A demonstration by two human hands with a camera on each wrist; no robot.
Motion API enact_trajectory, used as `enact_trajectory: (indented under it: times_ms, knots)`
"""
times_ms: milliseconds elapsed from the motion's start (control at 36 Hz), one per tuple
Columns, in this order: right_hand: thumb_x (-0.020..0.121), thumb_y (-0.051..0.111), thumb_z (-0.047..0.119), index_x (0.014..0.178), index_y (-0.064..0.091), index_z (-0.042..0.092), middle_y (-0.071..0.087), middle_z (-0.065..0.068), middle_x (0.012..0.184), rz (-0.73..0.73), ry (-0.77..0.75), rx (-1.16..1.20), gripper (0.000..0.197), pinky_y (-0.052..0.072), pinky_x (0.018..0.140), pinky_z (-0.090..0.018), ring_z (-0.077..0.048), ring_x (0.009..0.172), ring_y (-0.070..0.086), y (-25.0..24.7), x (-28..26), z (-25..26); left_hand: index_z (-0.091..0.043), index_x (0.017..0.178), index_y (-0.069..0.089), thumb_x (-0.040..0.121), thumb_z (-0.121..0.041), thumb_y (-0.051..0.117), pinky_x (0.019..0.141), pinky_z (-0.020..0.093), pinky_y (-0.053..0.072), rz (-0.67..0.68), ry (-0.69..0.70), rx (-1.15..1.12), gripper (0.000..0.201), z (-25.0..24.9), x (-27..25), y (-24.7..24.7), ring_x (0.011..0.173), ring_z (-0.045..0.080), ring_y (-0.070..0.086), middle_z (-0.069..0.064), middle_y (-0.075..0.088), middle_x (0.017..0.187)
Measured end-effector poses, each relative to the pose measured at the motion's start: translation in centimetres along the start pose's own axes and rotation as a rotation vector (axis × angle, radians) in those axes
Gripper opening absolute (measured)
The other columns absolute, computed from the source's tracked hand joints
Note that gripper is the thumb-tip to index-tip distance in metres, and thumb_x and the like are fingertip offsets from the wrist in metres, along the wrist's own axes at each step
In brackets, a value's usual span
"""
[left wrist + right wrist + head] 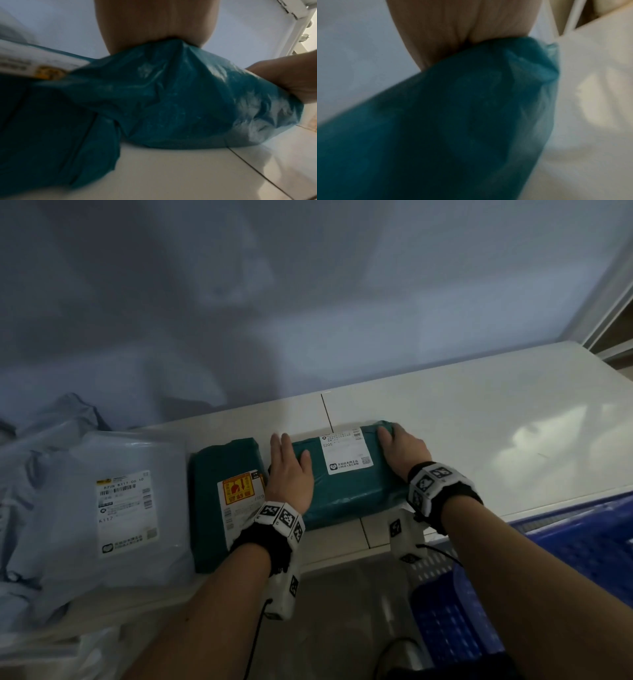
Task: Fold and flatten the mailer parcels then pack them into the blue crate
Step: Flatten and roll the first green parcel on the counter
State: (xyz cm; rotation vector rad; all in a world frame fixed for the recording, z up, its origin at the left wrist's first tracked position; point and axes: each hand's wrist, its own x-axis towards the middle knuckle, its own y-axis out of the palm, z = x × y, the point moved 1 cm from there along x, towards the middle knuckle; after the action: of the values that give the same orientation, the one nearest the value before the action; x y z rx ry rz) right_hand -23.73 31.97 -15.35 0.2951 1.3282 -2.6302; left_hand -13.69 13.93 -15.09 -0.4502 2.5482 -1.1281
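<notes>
both hands flat on teal parcel [346,484], right hand [406,453] perhaps curled

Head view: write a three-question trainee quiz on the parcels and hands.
1. True or false: both hands rest on the same green parcel.
2. Which parcel has the yellow-and-red sticker? A) the green parcel beside the left hand B) the pale grey mailer C) the one under the right hand
3. Fill in: the blue crate lies on the person's ____ side.

Key: 1 true; 2 A; 3 right.
</notes>
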Motion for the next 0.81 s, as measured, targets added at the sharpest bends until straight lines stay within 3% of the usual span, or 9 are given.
enact_trajectory:
  times_ms: [83, 167, 278, 389, 472, 583, 667, 722, 805]
  knots:
    - [0.099, 0.028, 0.052, 0.144, 0.039, 0.015, 0.050, -0.018, 0.139, 0.055, 0.064, 0.075, 0.059, 0.036, 0.103, -0.037, -0.037, 0.125, 0.048, 0.0, 0.0, -0.6, -0.025, 0.153, -0.008, 0.102, -0.047, 0.024, 0.115, 0.042, 0.023, 0.004, -0.130, -0.085, 0.064, -0.3, -0.3, 0.0, 0.145, 0.030, 0.022, 0.007, 0.005, 0.162]
    - [0.100, 0.030, 0.048, 0.150, 0.029, 0.023, 0.045, -0.015, 0.146, 0.064, 0.040, 0.122, 0.056, 0.032, 0.108, -0.037, -0.037, 0.130, 0.044, -0.4, -0.2, -0.3, -0.023, 0.153, -0.008, 0.101, -0.051, 0.023, 0.096, 0.041, 0.043, -0.002, -0.199, -0.079, 0.066, -1.0, -0.2, -0.5, 0.123, 0.035, 0.051, 0.015, 0.038, 0.148]
    - [0.102, 0.033, 0.037, 0.147, 0.033, 0.026, 0.045, -0.011, 0.146, 0.065, -0.007, 0.219, 0.047, 0.032, 0.107, -0.036, -0.033, 0.130, 0.044, -1.0, -0.5, 0.1, -0.013, 0.152, 0.005, 0.102, -0.050, 0.025, 0.094, 0.035, 0.039, 0.038, -0.319, -0.183, 0.066, -2.2, 0.3, -1.7, 0.125, 0.034, 0.047, 0.016, 0.039, 0.146]
    - [0.100, 0.038, 0.037, 0.126, 0.047, 0.015, 0.057, -0.012, 0.126, -0.089, -0.010, 0.460, 0.035, 0.038, 0.098, -0.037, -0.031, 0.115, 0.053, -2.6, -1.1, 1.6, -0.012, 0.127, 0.036, 0.096, -0.051, 0.042, 0.081, 0.030, 0.041, -0.082, -0.265, -0.502, 0.050, -2.6, 1.4, -2.8, 0.090, 0.023, 0.054, 0.010, 0.055, 0.115]
    - [0.094, 0.048, 0.047, 0.099, 0.049, 0.013, 0.060, -0.007, 0.103, -0.215, 0.009, 0.636, 0.035, 0.044, 0.088, -0.037, -0.026, 0.096, 0.056, -3.5, -1.2, 2.8, -0.014, 0.105, 0.042, 0.087, -0.047, 0.061, 0.067, 0.025, 0.042, -0.217, -0.166, -0.618, 0.043, -2.6, 2.0, -3.2, 0.082, 0.016, 0.054, 0.012, 0.056, 0.111]
    - [0.078, 0.069, 0.053, 0.095, 0.043, 0.015, 0.058, -0.007, 0.103, -0.278, -0.023, 0.620, 0.049, 0.050, 0.080, -0.038, -0.023, 0.090, 0.058, -3.4, -1.7, 2.6, -0.018, 0.104, 0.041, 0.073, -0.034, 0.077, 0.083, 0.031, 0.046, -0.249, -0.108, -0.629, 0.051, -2.2, 2.2, -3.7, 0.102, 0.024, 0.054, 0.010, 0.050, 0.115]
    - [0.069, 0.078, 0.050, 0.116, 0.035, 0.020, 0.054, -0.009, 0.121, -0.217, -0.032, 0.660, 0.071, 0.051, 0.092, -0.041, -0.024, 0.104, 0.058, -2.9, -2.1, 1.5, -0.031, 0.141, 0.023, 0.070, -0.024, 0.082, 0.107, 0.042, 0.040, -0.112, -0.104, -0.671, 0.092, -1.2, 1.8, -3.9, 0.125, 0.025, 0.045, 0.008, 0.039, 0.140]
    - [0.065, 0.080, 0.053, 0.133, 0.028, 0.026, 0.049, -0.010, 0.131, -0.202, -0.048, 0.651, 0.089, 0.049, 0.098, -0.045, -0.026, 0.113, 0.055, -2.8, -2.5, 1.4, -0.035, 0.151, 0.007, 0.067, -0.029, 0.085, 0.114, 0.045, 0.032, -0.025, -0.110, -0.662, 0.115, -0.5, 1.5, -3.9, 0.135, 0.023, 0.036, 0.004, 0.032, 0.149]
    - [0.067, 0.076, 0.058, 0.147, 0.015, 0.035, 0.037, -0.011, 0.138, -0.181, -0.055, 0.471, 0.104, 0.044, 0.103, -0.049, -0.029, 0.119, 0.048, -2.6, -2.9, 1.9, -0.021, 0.147, 0.029, 0.065, -0.038, 0.086, 0.111, 0.043, 0.037, 0.020, -0.101, -0.557, 0.101, -0.2, 1.5, -3.8, 0.128, 0.022, 0.046, 0.002, 0.045, 0.142]
